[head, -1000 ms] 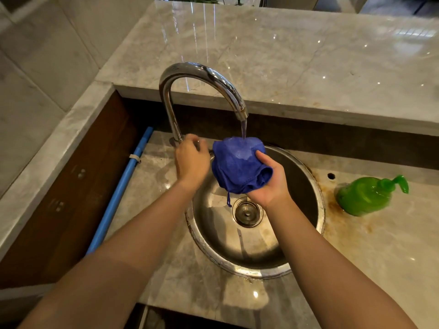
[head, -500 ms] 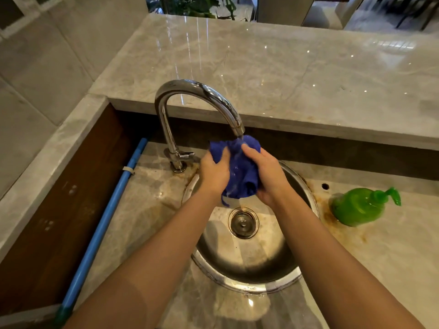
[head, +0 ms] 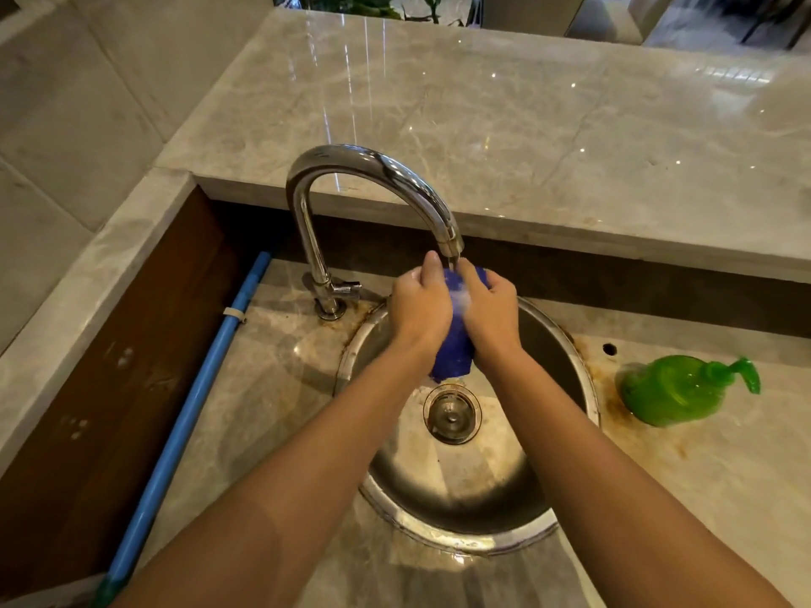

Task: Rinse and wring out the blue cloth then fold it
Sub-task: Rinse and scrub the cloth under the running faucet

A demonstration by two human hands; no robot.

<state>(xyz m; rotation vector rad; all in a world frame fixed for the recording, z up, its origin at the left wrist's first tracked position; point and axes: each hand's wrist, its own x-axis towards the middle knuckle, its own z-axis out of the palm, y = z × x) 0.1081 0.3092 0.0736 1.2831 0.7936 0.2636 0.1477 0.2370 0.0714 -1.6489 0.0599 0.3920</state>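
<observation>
Head view showed the left hand (head: 420, 305) and right hand (head: 491, 310) both clenched around the bunched blue cloth (head: 454, 353) under the faucet (head: 373, 177) spout, above the sink (head: 575, 357) drain. The green soap bottle (head: 671, 390) bore no readable label.

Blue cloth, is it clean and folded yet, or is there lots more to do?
Not yet. Done: water is running from the faucet onto the blue cloth. In hand: the left hand and right hand squeeze it, bunched up, over the sink. Left: finishing the rinse, wringing it out and folding, since it is nowhere near flat.
</observation>
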